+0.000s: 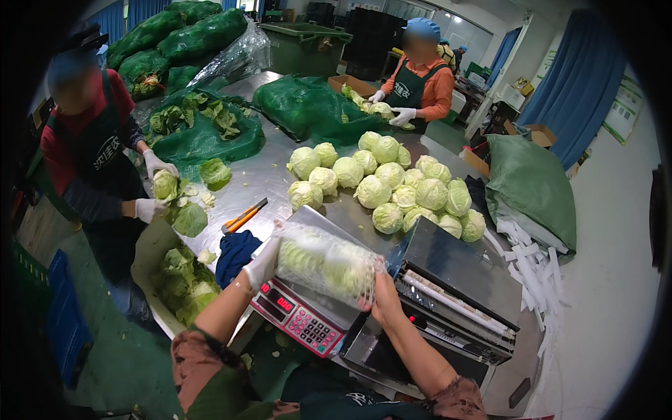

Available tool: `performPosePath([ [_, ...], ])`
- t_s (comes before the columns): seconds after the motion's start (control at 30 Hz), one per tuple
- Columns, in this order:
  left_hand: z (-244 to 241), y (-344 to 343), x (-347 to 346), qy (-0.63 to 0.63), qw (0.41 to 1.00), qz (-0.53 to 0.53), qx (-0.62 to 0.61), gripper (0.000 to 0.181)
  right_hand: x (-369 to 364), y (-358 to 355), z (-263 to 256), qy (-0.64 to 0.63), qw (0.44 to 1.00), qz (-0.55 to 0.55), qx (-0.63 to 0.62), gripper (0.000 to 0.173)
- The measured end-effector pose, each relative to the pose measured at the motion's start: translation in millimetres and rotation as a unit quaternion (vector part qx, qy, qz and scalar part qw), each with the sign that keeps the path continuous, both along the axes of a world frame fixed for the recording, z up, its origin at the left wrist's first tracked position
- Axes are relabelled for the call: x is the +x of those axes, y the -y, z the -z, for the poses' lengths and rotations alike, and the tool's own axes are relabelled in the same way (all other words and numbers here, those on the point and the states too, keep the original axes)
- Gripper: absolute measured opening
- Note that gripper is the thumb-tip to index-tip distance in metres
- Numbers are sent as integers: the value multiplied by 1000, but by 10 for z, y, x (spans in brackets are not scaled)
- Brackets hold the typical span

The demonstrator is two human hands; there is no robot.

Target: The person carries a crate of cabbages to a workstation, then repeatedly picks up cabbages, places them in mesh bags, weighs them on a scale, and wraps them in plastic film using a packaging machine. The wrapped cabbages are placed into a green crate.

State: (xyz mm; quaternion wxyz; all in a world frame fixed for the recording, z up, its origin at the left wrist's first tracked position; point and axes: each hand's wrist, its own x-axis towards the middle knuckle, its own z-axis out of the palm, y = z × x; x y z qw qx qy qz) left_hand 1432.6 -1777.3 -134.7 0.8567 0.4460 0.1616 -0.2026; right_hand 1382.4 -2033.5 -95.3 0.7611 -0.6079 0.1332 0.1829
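Two green cabbages in a translucent white wrapping, film or netting, form one package point(326, 265), somewhat blurred. My left hand point(264, 262), in a white glove, grips its left end. At the right end, my right hand point(382, 296) holds it with bare fingers. Under the package is the metal pan of a digital scale point(296, 317) with a lit red display and a keypad; whether the package touches the pan I cannot tell. Right of my right hand stands a film wrapping machine point(454, 294) with a roll of film and a small red light.
Trimmed cabbages point(391, 181) are heaped beyond the scale. An orange utility knife point(244, 216) and a dark blue cloth point(236, 254) lie left. A co-worker point(100, 136) trims cabbage beside a leaf bin point(152, 257); another person point(417, 79) works across the steel table point(262, 168). White strips point(530, 268) hang at right.
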Motion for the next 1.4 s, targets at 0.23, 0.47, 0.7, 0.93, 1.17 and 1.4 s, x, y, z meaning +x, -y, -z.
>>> performPosePath([
  [0.23, -95, 774, -1094, 53, 972, 86, -214, 44, -822, 1086, -357, -51, 990, 38, 130, 36],
  [0.47, -184, 2446, -1914, 461, 823, 153, 294, 51, -2092, 2189, 299, 37, 962, 135, 236, 51],
  [0.7, 151, 3016, -2326, -282, 771, 161, -548, 47, -3016, 2563, 693, -37, 822, 247, 512, 41],
  [0.93, -266, 2638, -2444, -240, 866, 351, -263, 71, -3164, 2851, -6, -110, 987, 96, 73, 35],
  [1.17, -464, 2887, -1873, 543, 663, 267, 440, 82, -2587, 3098, -29, 114, 948, 240, -174, 57],
  [1.4, -386, 3259, -2124, 482, 809, 160, 295, 80, -2097, 2946, -226, 223, 928, 234, -187, 71],
])
